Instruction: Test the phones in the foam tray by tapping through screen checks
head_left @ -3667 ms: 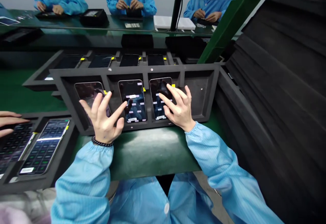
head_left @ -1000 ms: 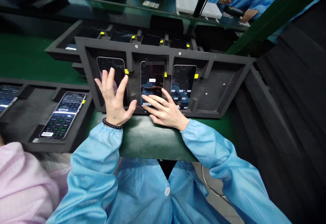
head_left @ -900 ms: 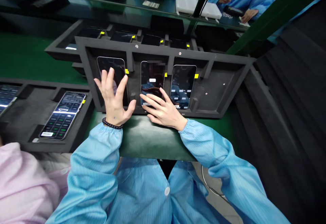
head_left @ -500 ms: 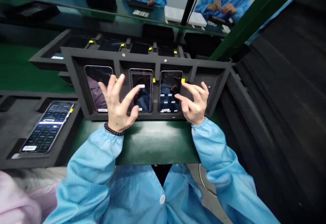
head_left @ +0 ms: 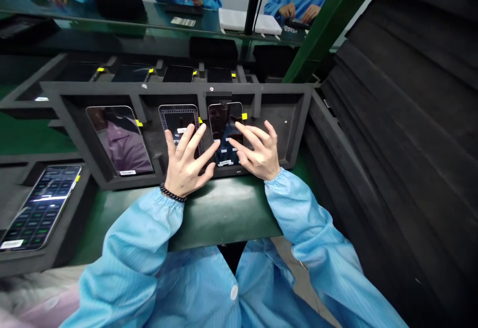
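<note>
A dark grey foam tray [head_left: 291,119] lies on the green belt in front of me and holds three phones in its slots. My left hand [head_left: 184,161] is open with fingers spread over the middle phone [head_left: 179,121], which shows a dotted frame on its screen. My right hand [head_left: 256,151] is open too, its fingertips on the right phone [head_left: 224,119], whose screen shows small white labels. The left phone [head_left: 119,139] lies untouched and reflects a pink sleeve. The tray's rightmost slot holds nothing. Both arms wear light blue sleeves.
Another foam tray [head_left: 22,263] at the lower left holds a lit phone [head_left: 39,213]. A further tray of dark phones [head_left: 179,74] lies behind. A stack of black foam trays [head_left: 403,119] rises on the right. Several people in blue coats work at the far bench.
My left hand moved from the left phone to the middle phone. My right hand went from the middle phone's lower edge to the right phone. The middle screen changed to a dotted frame.
</note>
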The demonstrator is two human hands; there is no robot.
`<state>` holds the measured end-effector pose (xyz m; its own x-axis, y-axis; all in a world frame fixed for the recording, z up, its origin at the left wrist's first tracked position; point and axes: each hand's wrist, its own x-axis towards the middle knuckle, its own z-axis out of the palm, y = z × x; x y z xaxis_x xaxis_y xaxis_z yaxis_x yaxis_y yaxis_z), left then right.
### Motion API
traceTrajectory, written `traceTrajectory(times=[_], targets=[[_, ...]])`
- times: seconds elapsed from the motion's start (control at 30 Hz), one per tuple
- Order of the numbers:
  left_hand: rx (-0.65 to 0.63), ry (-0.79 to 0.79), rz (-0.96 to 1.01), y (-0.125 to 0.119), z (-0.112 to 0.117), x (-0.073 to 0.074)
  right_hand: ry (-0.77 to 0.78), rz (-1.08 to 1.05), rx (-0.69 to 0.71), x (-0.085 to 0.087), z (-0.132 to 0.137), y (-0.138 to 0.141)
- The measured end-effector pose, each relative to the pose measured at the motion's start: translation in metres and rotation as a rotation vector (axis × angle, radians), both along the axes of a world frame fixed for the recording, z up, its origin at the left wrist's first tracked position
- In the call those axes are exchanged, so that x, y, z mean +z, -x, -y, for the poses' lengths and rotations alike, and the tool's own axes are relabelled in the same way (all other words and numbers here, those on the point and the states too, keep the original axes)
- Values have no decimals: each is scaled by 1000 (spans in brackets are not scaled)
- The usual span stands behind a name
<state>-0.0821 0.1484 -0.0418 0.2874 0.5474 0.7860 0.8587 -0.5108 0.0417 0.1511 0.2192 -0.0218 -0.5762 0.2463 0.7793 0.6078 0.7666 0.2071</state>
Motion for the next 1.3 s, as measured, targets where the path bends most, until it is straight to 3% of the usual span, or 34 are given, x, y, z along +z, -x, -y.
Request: traceTrajectory(times=[0.23,0.4,0.5,0.63,0.9,1.1,1.3], targets=[[28,92,-2,-1,-6,0,84,-34,117,-3,2,-10],[70,220,101,-11,-12,6,213,94,177,-8,-1,-18],[84,289,139,-15,-18,9,258,92,118,-6,1,-19],[87,260,151,-10,-19,10,383,78,-12,-2,2,-20],[49,268,73,0,-7,12,493,115,13,3,-1,-22],[14,276,51,-8,-9,9,464,155,42,3,8,-7],[21,334,105,-12,-11,6,456,73,-21,2,9,0]])
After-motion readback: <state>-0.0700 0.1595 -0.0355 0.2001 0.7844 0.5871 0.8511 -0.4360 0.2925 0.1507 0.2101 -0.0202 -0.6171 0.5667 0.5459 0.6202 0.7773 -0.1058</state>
